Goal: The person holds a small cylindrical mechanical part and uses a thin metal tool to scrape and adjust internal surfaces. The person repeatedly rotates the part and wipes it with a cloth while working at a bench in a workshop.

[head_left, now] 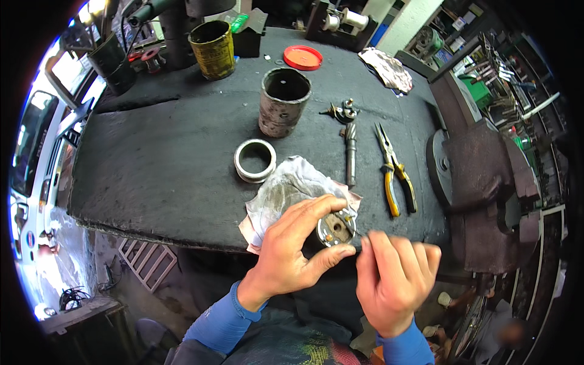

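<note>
Near the table's front edge, my left hand (289, 246) curls its thumb and fingers around a small round metal part (329, 229). The part has a shiny rim, a brownish face, a dark central hole and small copper-coloured bits. At its right side my right hand (395, 277) is closed in a pinch on a thin dark rod (360, 234), which reaches the part's edge; most of the rod is hidden by the fingers. A stained white cloth (292, 179) lies beneath and behind my left hand. Just beyond it rests a metal ring (255, 160).
A grimy metal cup (283, 106) stands mid-table. Right of it lie a small metal assembly (342, 112), a toothed shaft (351, 155) and yellow-black long-nose pliers (394, 173). A red lid (302, 58) and yellow can (213, 52) are farther back. A heavy vise (480, 176) borders the right.
</note>
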Demonstrator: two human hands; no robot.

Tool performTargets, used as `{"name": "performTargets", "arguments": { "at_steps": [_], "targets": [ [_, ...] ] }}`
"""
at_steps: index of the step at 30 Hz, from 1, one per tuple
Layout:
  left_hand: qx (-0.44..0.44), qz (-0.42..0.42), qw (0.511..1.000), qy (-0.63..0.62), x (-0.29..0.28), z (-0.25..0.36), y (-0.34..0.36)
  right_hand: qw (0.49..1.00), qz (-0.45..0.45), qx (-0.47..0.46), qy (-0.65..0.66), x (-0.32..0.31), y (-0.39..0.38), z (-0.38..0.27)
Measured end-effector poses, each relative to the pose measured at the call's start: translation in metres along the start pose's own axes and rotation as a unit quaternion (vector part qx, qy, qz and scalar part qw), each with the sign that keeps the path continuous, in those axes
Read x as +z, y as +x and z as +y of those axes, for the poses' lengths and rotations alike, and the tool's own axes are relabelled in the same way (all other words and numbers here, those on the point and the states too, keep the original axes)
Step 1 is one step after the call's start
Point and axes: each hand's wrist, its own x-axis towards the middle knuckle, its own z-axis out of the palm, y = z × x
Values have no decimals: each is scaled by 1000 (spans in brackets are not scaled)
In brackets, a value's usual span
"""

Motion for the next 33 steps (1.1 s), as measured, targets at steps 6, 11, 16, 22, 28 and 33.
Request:
{"name": "performTargets", "arguments": {
  "at_steps": [6,11,16,22,28,33],
  "targets": [
    [2,-5,1000,5,-2,2,1,1000,-11,3,2,-4,-4,2],
    [-4,-13,1000,11,-6,-3,0,1000,-5,-5,16,10,15,-5],
    [4,-16,1000,-4,-5,-5,-1,999,-22,12,28,-1,0,3],
    [-35,-13,999,0,-6,1,-7,977,-15,99,191,4,7,12],
    [-54,55,996,-53,4,8,-1,913,39,300,274,-22,-30,38],
    [24,96,994,41,-10,61,22,869,74,360,332,-23,-62,59]
  ]
}}
